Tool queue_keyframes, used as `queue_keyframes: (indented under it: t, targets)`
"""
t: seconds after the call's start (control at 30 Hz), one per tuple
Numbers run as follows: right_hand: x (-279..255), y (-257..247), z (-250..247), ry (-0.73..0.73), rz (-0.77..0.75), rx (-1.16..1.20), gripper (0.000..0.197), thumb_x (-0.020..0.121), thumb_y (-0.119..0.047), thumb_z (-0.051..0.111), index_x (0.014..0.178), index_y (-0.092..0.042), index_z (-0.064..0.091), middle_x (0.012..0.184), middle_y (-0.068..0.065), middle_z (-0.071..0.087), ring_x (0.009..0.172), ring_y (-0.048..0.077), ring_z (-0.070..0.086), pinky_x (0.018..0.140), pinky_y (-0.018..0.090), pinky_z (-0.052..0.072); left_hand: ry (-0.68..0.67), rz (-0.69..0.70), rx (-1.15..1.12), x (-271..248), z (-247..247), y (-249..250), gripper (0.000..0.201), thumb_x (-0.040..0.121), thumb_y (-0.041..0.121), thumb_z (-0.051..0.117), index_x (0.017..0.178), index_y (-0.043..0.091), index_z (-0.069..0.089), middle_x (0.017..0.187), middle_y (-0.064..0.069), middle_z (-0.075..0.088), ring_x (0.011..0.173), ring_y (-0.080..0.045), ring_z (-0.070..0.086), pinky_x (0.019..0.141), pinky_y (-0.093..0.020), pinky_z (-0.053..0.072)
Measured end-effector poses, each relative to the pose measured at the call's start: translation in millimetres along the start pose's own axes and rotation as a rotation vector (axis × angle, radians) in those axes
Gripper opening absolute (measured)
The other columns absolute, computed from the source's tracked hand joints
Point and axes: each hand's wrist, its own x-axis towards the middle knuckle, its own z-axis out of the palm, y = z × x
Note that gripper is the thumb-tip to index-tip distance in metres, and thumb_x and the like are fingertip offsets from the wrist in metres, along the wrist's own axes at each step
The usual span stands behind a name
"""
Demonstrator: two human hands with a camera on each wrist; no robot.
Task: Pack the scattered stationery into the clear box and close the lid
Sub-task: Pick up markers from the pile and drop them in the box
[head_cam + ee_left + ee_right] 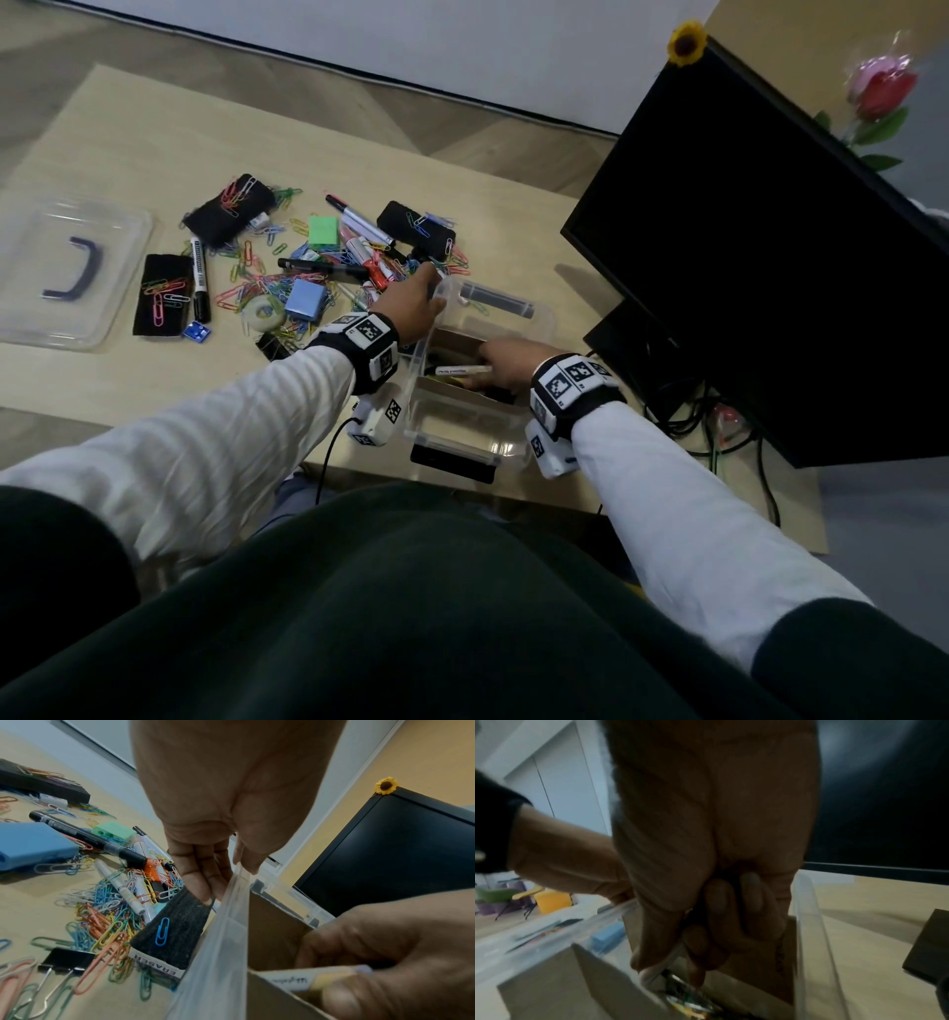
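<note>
- Gripping the clear box point(513, 442) by its left rim, the left hand point(411, 308) pinches the plastic between thumb and fingers point(205, 878).
- Inside the box, the right hand point(508, 367) curls its fingers around a white marker point(462, 369).
- Left of the box, paper clips point(246, 288), markers and black erasers lie scattered on the table point(128, 154).
- Far left of the box rests its clear lid point(67, 272).

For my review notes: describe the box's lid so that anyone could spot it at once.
Start at the heap of coloured paper clips on the wooden table and look to the far left edge. The lid lies flat there, alone: a clear tray-like rectangle with a dark blue handle.
</note>
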Motion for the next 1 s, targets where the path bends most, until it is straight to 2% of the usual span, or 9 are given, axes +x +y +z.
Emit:
queue_keyframes:
  t: [0.1, 0.23, 0.3, 0.37, 0.43, 0.53, 0.73, 0.87, 1.0]
  targets:
    - [-13, 8, -9, 0.009, -0.025, 0.083, 0.039, 0.102, -0.048, 0.046, 0.108, -0.013, 0.061, 0.092, 0.004, 0.058, 0.083, 0.021, 0.054, 0.063, 0.032, 0.036, -0.001, 0.006, 0.0, 1, 0, 1, 0.03, 0.099, 0.024, 0.048, 0.125, 0.01, 0.042, 0.118, -0.017, 0.06, 0.096, -0.036, 0.063, 0.083, -0.043, 0.053]
    - [-23, 12, -16, 0.056, -0.038, 0.08, 0.011, 0.1, -0.024, 0.051, 0.105, -0.018, 0.058, 0.096, 0.005, 0.062, 0.085, 0.023, 0.058, 0.066, 0.031, 0.038, -0.022, 0.007, -0.009, 2, 0, 0, 0.03, 0.1, 0.025, 0.048, 0.125, 0.01, 0.041, 0.116, -0.018, 0.061, 0.092, -0.036, 0.064, 0.081, -0.045, 0.054]
    - [-25, 9, -14, 0.082, -0.045, 0.018, 0.016, 0.095, -0.009, 0.049, 0.106, -0.015, 0.06, 0.097, 0.005, 0.06, 0.088, 0.026, 0.058, 0.069, 0.031, 0.038, -0.024, 0.006, -0.004, 2, 0, 0, 0.029, 0.1, 0.025, 0.047, 0.124, 0.011, 0.041, 0.113, -0.018, 0.061, 0.09, -0.036, 0.064, 0.081, -0.047, 0.055]
    - [-24, 3, -7, 0.081, -0.067, -0.02, 0.021, 0.093, -0.003, 0.048, 0.106, -0.014, 0.059, 0.097, 0.005, 0.057, 0.094, 0.029, 0.059, 0.072, 0.031, 0.038, -0.015, 0.008, 0.007, 2, 0, 0, 0.029, 0.099, 0.025, 0.048, 0.123, 0.01, 0.041, 0.111, -0.019, 0.062, 0.089, -0.036, 0.064, 0.081, -0.047, 0.055]
    - [-20, -3, 3, 0.07, -0.084, -0.007, 0.025, 0.094, -0.003, 0.049, 0.114, -0.015, 0.058, 0.103, 0.009, 0.06, 0.1, 0.031, 0.06, 0.074, 0.03, 0.037, -0.009, 0.009, 0.011, 2, 1, 0, 0.029, 0.099, 0.025, 0.048, 0.123, 0.01, 0.041, 0.11, -0.018, 0.062, 0.089, -0.036, 0.064, 0.081, -0.047, 0.054]
    - [-11, -9, 14, 0.067, -0.101, 0.04, 0.043, 0.095, 0.0, 0.049, 0.134, -0.015, 0.054, 0.122, 0.016, 0.064, 0.109, 0.033, 0.06, 0.079, 0.028, 0.038, -0.002, 0.009, 0.021, 1, 1, -1, 0.028, 0.099, 0.025, 0.048, 0.122, 0.01, 0.041, 0.109, -0.018, 0.062, 0.09, -0.036, 0.063, 0.081, -0.046, 0.054]
    - [1, -8, 19, 0.073, -0.128, 0.02, 0.061, 0.098, -0.001, 0.047, 0.153, -0.024, 0.035, 0.133, 0.019, 0.059, 0.116, 0.033, 0.059, 0.086, 0.029, 0.037, 0.006, 0.003, 0.03, 1, 2, 0, 0.026, 0.1, 0.025, 0.047, 0.121, 0.01, 0.041, 0.104, -0.018, 0.061, 0.088, -0.035, 0.062, 0.078, -0.044, 0.053]
    - [4, -7, 19, 0.14, -0.161, -0.008, 0.056, 0.1, -0.009, 0.048, 0.152, -0.026, 0.036, 0.14, 0.016, 0.055, 0.122, 0.033, 0.055, 0.096, 0.032, 0.039, 0.003, -0.008, 0.021, 1, 2, 0, 0.026, 0.099, 0.026, 0.047, 0.12, 0.012, 0.042, 0.104, -0.018, 0.061, 0.087, -0.034, 0.063, 0.08, -0.048, 0.055]
    - [14, -9, 26, 0.085, -0.094, 0.01, 0.052, 0.098, -0.009, 0.048, 0.149, -0.02, 0.042, 0.135, 0.018, 0.059, 0.118, 0.034, 0.059, 0.096, 0.032, 0.041, 0.011, -0.009, 0.036, 3, 3, -1, 0.025, 0.099, 0.026, 0.047, 0.118, 0.012, 0.041, 0.104, -0.018, 0.062, 0.088, -0.034, 0.062, 0.078, -0.043, 0.053]
